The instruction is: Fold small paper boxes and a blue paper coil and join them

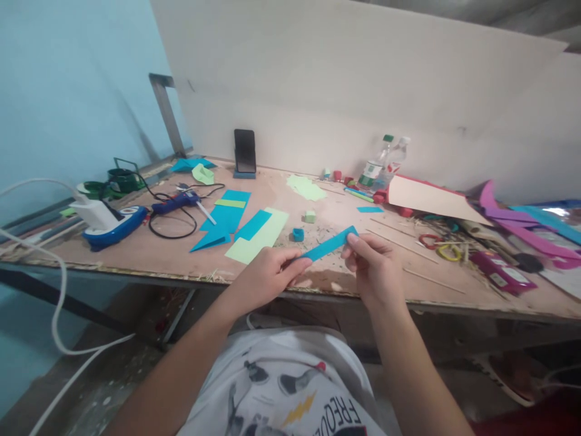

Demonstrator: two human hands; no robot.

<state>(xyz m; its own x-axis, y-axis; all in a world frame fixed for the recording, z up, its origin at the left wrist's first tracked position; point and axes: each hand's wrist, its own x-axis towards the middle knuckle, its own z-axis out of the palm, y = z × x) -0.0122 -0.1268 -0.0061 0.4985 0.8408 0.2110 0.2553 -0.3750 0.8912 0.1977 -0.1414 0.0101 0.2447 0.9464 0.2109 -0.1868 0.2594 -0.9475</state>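
A blue paper strip [330, 244] is held between both hands above the near edge of the wooden table [149, 266]. My left hand [267, 275] pinches its lower left end. My right hand [374, 263] pinches its upper right end with thumb and fingers closed. The strip slants up to the right. A small blue paper cube [298, 234] and a small green paper cube [310, 216] sit on the table just beyond my hands.
Blue and light green paper sheets [240, 227] lie mid-table. A blue glue gun [175, 203] with black cable and a blue-white charger block [109, 221] sit at left. A phone [245, 151] stands at the wall. Bottles [376, 166], scissors [436, 245], sticks and pink paper crowd the right.
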